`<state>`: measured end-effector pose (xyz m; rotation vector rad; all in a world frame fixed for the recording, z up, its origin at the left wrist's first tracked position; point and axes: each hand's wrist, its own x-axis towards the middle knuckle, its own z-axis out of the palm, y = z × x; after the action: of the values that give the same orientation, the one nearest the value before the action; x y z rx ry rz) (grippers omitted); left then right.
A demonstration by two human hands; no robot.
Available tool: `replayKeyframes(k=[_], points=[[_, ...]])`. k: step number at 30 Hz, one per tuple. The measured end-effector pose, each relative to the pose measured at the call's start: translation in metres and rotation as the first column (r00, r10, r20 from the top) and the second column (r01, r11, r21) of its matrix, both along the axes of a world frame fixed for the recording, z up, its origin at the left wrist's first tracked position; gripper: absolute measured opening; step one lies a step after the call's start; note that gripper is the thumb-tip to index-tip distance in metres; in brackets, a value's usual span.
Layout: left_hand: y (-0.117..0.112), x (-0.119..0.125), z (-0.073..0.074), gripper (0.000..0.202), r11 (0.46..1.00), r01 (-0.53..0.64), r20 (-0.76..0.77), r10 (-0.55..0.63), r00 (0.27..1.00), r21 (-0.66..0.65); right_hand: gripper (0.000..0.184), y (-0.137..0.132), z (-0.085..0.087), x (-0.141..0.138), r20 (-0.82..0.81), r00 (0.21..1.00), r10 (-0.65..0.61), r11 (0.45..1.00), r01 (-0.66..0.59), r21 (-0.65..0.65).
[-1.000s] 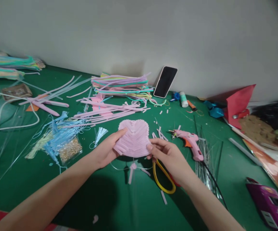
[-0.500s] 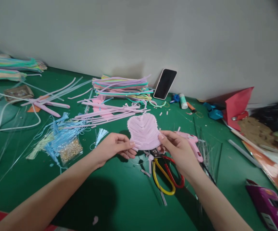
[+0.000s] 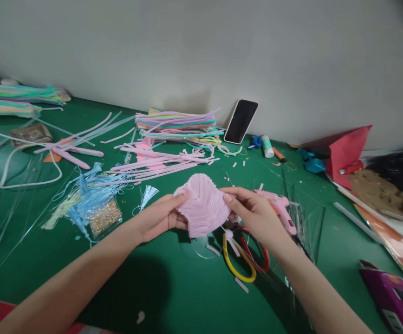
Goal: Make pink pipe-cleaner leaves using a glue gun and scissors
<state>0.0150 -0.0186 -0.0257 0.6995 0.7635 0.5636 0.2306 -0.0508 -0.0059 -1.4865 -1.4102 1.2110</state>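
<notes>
Between my two hands is a flat lilac heart-shaped piece (image 3: 204, 206) made of rows of fuzzy pipe cleaner, tilted over the table. My left hand (image 3: 165, 214) pinches its left edge, thumb on top and fingers underneath. On the opposite edge, my right hand (image 3: 253, 211) grips it between thumb and fingers. Scissors with one yellow and one red handle (image 3: 239, 273) lie below the piece, their blades mostly hidden. A small lilac knotted pipe-cleaner bit (image 3: 230, 236) rests by the scissors. Just beyond my right hand lies a pink glue gun (image 3: 282, 211).
Lilac pipe cleaners (image 3: 163, 164) and a multicoloured bundle (image 3: 178, 123) lie behind. Blue tassels (image 3: 92, 195) and a bag of gold beads (image 3: 104, 218) are at left. A phone (image 3: 241, 121) leans on the wall; a purple pouch (image 3: 393, 292) sits at right.
The lilac piece has turned and come slightly lower and nearer. My left hand has shifted its hold from the bottom corner up to the left side; my right hand still holds its edge.
</notes>
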Motion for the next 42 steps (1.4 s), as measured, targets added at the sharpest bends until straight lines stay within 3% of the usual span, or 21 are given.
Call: replayKeyframes(k=[3,7,9,11,13,15,17,19,22,24,26,29,31,34,38,40,42], points=[[-0.002,0.002,0.002,0.031,1.0,-0.006,-0.026,0.006,1.0,-0.019,0.034,0.001,0.003,-0.001,0.12,0.992,-0.024,0.997,0.015,0.078],[0.004,0.001,0.003,0.024,0.97,-0.244,-0.014,0.244,0.97,0.023,0.035,0.002,0.001,0.03,0.425,0.88,-0.213,0.97,0.138,0.199],[0.01,-0.003,0.002,0.023,0.928,-0.373,0.006,0.373,0.928,0.017,0.033,-0.001,0.0,0.053,0.608,0.781,-0.143,0.984,0.047,0.171],[0.017,-0.007,0.001,0.024,0.893,-0.451,0.027,0.451,0.892,-0.013,0.031,-0.008,0.0,0.07,0.659,0.752,-0.017,0.997,-0.04,0.072],[0.021,-0.009,0.0,0.025,0.871,-0.489,0.039,0.491,0.87,-0.045,0.031,-0.019,-0.001,0.075,0.679,0.733,-0.049,0.997,-0.004,0.075],[0.023,-0.008,0.0,0.024,0.861,-0.505,0.05,0.508,0.86,-0.066,0.034,-0.034,-0.002,0.066,0.691,0.721,-0.057,0.998,0.015,0.066],[0.023,-0.006,0.0,0.021,0.86,-0.502,0.075,0.508,0.858,-0.085,0.047,-0.049,-0.007,0.049,0.676,0.732,0.084,0.996,-0.059,-0.059],[0.022,-0.003,0.001,0.019,0.865,-0.49,0.115,0.501,0.858,-0.107,0.063,-0.06,-0.013,0.032,0.697,0.695,0.175,0.984,-0.139,-0.108],[0.022,-0.002,0.001,0.019,0.862,-0.487,0.171,0.505,0.846,-0.14,0.069,-0.062,-0.02,0.02,0.74,0.637,0.215,0.976,-0.166,-0.141],[0.023,-0.003,0.002,0.02,0.854,-0.494,0.193,0.518,0.833,-0.161,0.071,-0.059,-0.022,0.024,0.73,0.639,0.241,0.97,-0.171,-0.17],[0.023,-0.004,0.002,0.022,0.847,-0.504,0.211,0.531,0.821,-0.171,0.065,-0.056,-0.022,0.035,0.675,0.707,0.209,0.977,-0.13,-0.166],[0.023,-0.004,0.002,0.026,0.839,-0.518,0.225,0.543,0.809,-0.164,0.046,-0.062,-0.025,0.057,0.443,0.895,0.061,0.992,-0.003,-0.13],[0.022,-0.003,0.002,0.029,0.842,-0.515,0.231,0.539,0.81,-0.16,0.047,-0.072,-0.028,0.07,0.364,0.927,-0.092,0.987,0.133,-0.09],[0.02,0.002,0.001,0.033,0.856,-0.488,0.224,0.516,0.827,-0.171,0.06,-0.086,-0.031,0.075,0.418,0.891,-0.177,0.976,0.213,-0.04],[0.017,0.006,-0.001,0.035,0.868,-0.463,0.211,0.494,0.844,-0.181,0.075,-0.087,-0.035,0.06,0.49,0.87,-0.053,0.996,0.012,0.086],[0.017,0.007,-0.001,0.034,0.869,-0.463,0.21,0.492,0.845,-0.173,0.085,-0.081,-0.037,0.049,0.62,0.783,-0.056,0.974,-0.093,0.205],[0.016,0.007,-0.002,0.031,0.875,-0.456,0.216,0.483,0.849,-0.162,0.092,-0.073,-0.038,0.04,0.756,0.644,-0.115,0.932,-0.192,0.306]])
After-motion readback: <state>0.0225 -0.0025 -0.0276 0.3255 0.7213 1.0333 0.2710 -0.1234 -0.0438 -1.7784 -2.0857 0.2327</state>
